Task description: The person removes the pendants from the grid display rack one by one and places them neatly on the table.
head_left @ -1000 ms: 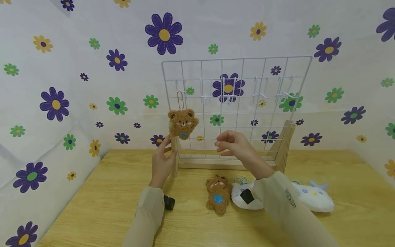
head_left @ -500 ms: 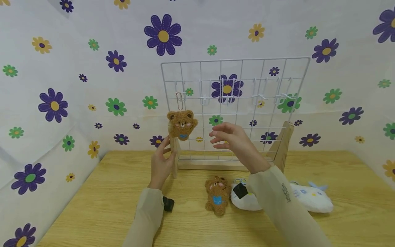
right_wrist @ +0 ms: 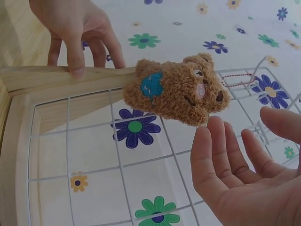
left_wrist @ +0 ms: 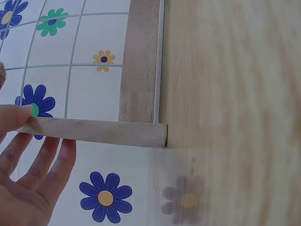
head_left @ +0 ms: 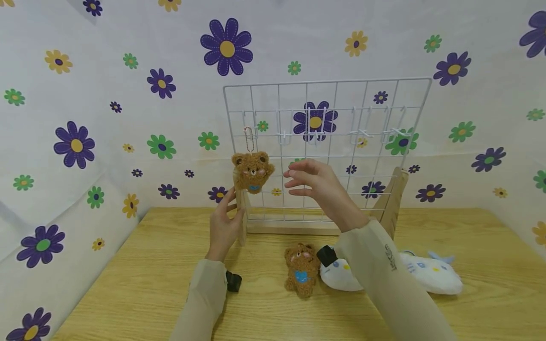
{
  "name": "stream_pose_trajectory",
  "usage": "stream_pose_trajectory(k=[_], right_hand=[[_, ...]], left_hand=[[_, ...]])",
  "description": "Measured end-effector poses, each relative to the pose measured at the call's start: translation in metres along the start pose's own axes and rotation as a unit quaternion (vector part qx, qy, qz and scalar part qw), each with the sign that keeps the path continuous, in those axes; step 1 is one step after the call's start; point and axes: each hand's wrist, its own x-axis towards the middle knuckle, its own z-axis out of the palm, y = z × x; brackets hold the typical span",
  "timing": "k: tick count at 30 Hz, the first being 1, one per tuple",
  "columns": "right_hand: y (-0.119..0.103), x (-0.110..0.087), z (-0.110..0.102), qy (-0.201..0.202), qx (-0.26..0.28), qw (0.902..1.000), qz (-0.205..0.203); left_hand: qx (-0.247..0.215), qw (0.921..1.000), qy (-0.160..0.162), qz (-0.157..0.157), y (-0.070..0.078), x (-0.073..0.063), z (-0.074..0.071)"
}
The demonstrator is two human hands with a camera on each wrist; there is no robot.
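Observation:
A brown teddy bear keychain (head_left: 253, 173) with a blue heart patch hangs by its ball chain from a hook at the left of a white wire grid rack (head_left: 324, 156). My left hand (head_left: 223, 226) holds the rack's left wooden upright (left_wrist: 99, 132), thumb on one side and fingers on the other. To the right of the hanging bear is my right hand (head_left: 322, 187), its fingers loosely extended and holding nothing. In the right wrist view those fingertips come close to the bear's head (right_wrist: 211, 92).
A second brown bear plush (head_left: 302, 272) lies on the wooden table (head_left: 128, 284). Beside it rest two white plush toys, one partly hidden by my right sleeve (head_left: 375, 265) and one (head_left: 435, 274) farther right. Several white hooks (head_left: 315, 135) stick out from the grid.
My right hand has moved left and slightly up towards the hanging bear, its fingers straighter than before. My left hand keeps its place on the upright.

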Motion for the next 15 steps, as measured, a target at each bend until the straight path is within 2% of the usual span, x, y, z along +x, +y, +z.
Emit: stream_pose_trajectory(k=[15], right_hand=[[-0.017, 0.007, 0.009, -0.005, 0.019, 0.9998, -0.003]], left_hand=[[-0.001, 0.9999, -0.002, -0.011, 0.001, 0.001, 0.0]])
